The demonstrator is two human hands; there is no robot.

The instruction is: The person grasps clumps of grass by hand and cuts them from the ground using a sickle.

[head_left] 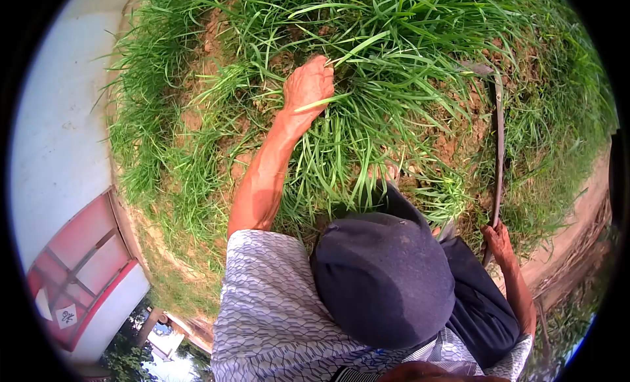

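My left hand [311, 84] reaches out into a thick clump of long green grass [367, 86]. Its fingers are curled closed around blades at the base of the clump, and the fingertips are partly hidden. On the right side, my right hand [500, 242] grips the lower end of a long wooden-handled hoe [499, 146]. The hoe's handle runs away from me along the ground, and its dull metal head [478, 68] lies at the far end among the grass.
Brown soil [453, 142] shows between the grass clumps. A pale wall [62, 126] with a red-framed window [85, 251] stands along the left. A dark cap [387, 277] fills the lower middle. A dirt strip [564, 244] curves along the right.
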